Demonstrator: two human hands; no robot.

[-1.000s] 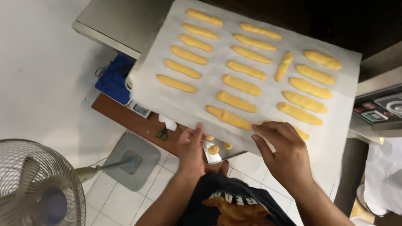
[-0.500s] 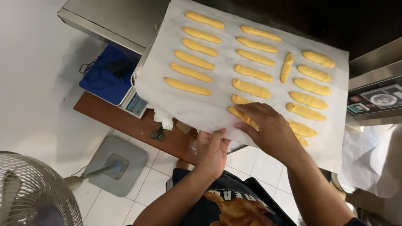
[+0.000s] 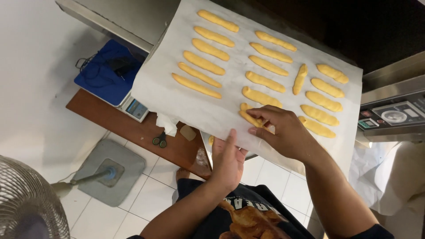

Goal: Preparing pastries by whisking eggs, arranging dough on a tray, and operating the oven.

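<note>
- The white parchment sheet [image 3: 186,97], laden with rows of piped yellow dough strips [image 3: 203,63], is carried above a wooden bench [image 3: 133,128] and tiled floor, so a hand is kept under it for support.
- The left hand [image 3: 228,159] is pressed flat beneath the sheet's near edge, fingers extended and not clenched, bearing the load.
- The right hand [image 3: 283,132] is laid on top, its fingertips pinching a misplaced strip [image 3: 248,116] in the nearest row, seemingly to straighten it.
- A blue-topped scale [image 3: 110,75] and scissors [image 3: 159,140] lie on the bench below.
</note>
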